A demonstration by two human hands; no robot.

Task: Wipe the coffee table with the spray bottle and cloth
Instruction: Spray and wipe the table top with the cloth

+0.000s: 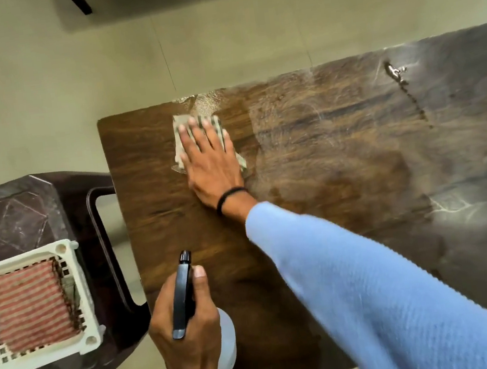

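On wet wood table (342, 171) | R hand (211, 160) flat on cloth (180, 124) | L hand (186, 325) grips bottle (183, 291)

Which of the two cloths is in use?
The pale checked cloth flat under the right hand on the wooden table; the red striped cloth lies in the white basket.

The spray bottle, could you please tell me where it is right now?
In the head view, the spray bottle is at the bottom left, gripped in the left hand over the coffee table's near left corner, beside the white basket.
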